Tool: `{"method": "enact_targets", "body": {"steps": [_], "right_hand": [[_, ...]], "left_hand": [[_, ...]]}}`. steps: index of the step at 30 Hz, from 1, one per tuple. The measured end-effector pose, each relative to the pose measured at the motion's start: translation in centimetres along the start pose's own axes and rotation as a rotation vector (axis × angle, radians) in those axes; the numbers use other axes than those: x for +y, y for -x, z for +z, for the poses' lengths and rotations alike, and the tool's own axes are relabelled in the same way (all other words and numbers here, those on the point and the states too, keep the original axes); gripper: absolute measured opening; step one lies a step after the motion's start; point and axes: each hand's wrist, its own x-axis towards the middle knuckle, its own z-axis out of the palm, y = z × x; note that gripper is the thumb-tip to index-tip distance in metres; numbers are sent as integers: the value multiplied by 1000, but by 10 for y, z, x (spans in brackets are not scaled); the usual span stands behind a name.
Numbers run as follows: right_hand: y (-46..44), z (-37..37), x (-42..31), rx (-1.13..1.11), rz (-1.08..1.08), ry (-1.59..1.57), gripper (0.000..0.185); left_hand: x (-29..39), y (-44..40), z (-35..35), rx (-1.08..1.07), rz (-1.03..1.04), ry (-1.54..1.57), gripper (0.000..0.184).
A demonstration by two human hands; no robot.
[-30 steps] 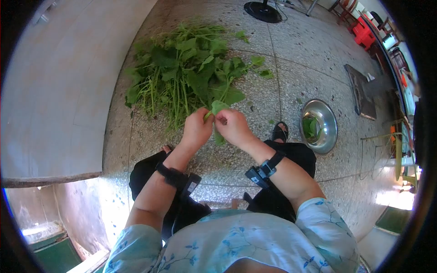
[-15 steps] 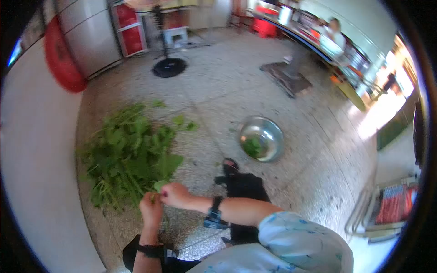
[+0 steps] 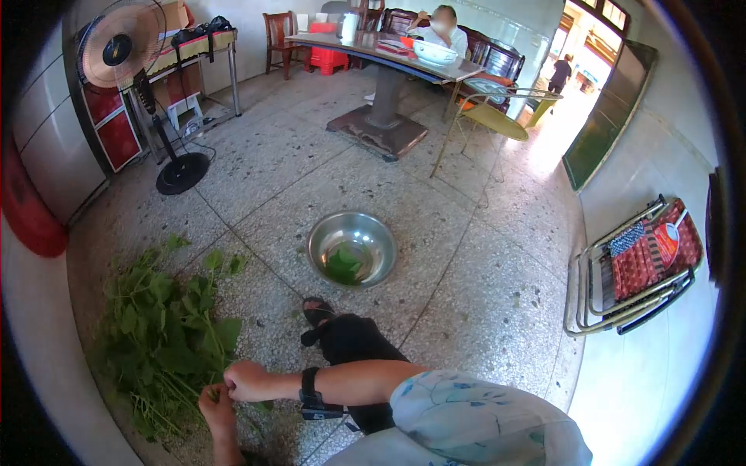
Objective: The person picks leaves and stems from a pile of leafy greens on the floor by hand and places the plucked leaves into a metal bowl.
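At the lower left, my left hand (image 3: 217, 408) is closed on a green stem. My right hand (image 3: 249, 381) touches it, its fingers pinched together; what they grip is too small to make out. Beside and beyond both hands, a heap of leafy green stems (image 3: 159, 334) lies on the speckled floor. A shiny metal bowl (image 3: 317, 247) stands beyond my foot, with some green leaves (image 3: 346, 262) at its bottom.
A standing fan (image 3: 183, 172) is at the upper left. A table (image 3: 373, 48) with a person (image 3: 443, 33) seated behind it stands at the back, a yellow chair (image 3: 493, 120) beside it. Folded chairs (image 3: 622, 287) lean at the right wall.
The view has swung up and to the right, bringing the table, doorway and folded chairs into sight. Both hands stay close together and now appear lower left.
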Motion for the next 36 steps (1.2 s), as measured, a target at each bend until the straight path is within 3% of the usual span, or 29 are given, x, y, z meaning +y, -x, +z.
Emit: {"method": "enact_targets", "body": {"steps": [2, 5, 9, 11, 17, 20, 24, 25, 27, 28, 29, 30, 32, 36], "right_hand": [[4, -3, -4, 12, 13, -17, 12], [5, -3, -4, 14, 5, -43, 13], [4, -2, -2, 4, -5, -63, 14], [2, -1, 0, 19, 2, -112, 15], [2, -1, 2, 14, 45, -188, 16], [-1, 0, 8, 3, 82, -236, 18], [-11, 6, 20, -87, 179, -223, 19], [-8, 11, 24, -9, 193, -280, 19], [-2, -11, 18, -81, 216, -270, 21], [2, -28, 3, -111, 237, -131, 23], [2, -17, 16, -28, 319, -376, 21], [-5, -29, 11, -179, 297, -370, 19], [-6, -33, 10, -45, 184, -289, 18], [-7, -36, 24, -74, 160, -363, 16]], "left_hand": [[7, 3, 4, 33, -126, 337, 6], [26, 8, -5, -45, -238, 321, 5], [22, 7, -11, -164, -215, 315, 1], [20, 8, -5, -15, -165, 299, 4], [26, 10, -7, 37, -211, 351, 5], [-17, -3, -12, 107, -111, 403, 6], [39, 14, -18, 180, -302, 299, 8], [22, 3, -23, 138, -191, 315, 8], [-2, -7, -31, 104, 56, 216, 8], [1, -6, -35, 142, 11, 32, 5], [23, 5, -37, 118, 34, 192, 7], [-4, -3, -42, 152, -31, 160, 8], [6, 4, -47, 197, -68, 149, 9], [-4, 4, -65, 283, -144, 206, 7]]}}
